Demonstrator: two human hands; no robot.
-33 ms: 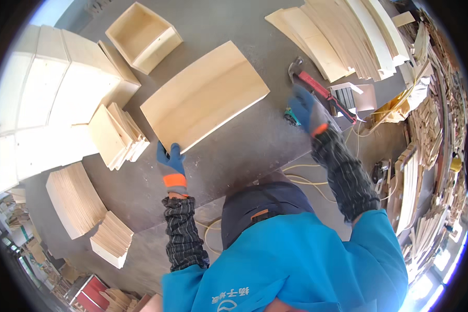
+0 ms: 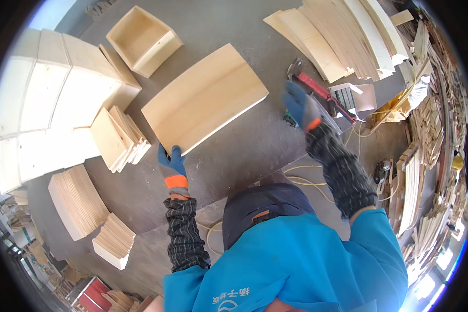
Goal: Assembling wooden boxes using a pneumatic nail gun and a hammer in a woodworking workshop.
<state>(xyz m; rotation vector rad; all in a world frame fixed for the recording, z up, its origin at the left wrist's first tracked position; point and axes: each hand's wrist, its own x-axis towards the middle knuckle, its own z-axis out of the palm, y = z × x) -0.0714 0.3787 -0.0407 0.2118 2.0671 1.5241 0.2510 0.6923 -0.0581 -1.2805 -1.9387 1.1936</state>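
A pale wooden box [image 2: 205, 99] lies on the dark worktable with a broad flat panel facing up. My left hand [image 2: 172, 162], in a blue and grey glove with an orange band, grips its near left corner. To the right of the box is my right hand [image 2: 299, 104], gloved alike and somewhat blurred; its fingers are stretched out and nothing shows in them. Just beyond that hand lies a claw hammer [image 2: 317, 87] with a red and black handle. A partly hidden green and grey tool [image 2: 290, 118] rests below the hand.
An open wooden box [image 2: 143, 41] stands at the far left, beside stacked pale boxes [image 2: 47, 88]. Thin panels [image 2: 114, 138] and board stacks [image 2: 78, 200] lie nearer. Long boards [image 2: 333, 39] are piled far right, by an opened carton [image 2: 346, 99]. A yellow hose [image 2: 309, 182] trails near my legs.
My right hand has shifted slightly left and away from me, toward the box. My left hand stays at the box's corner, and the box has hardly moved.
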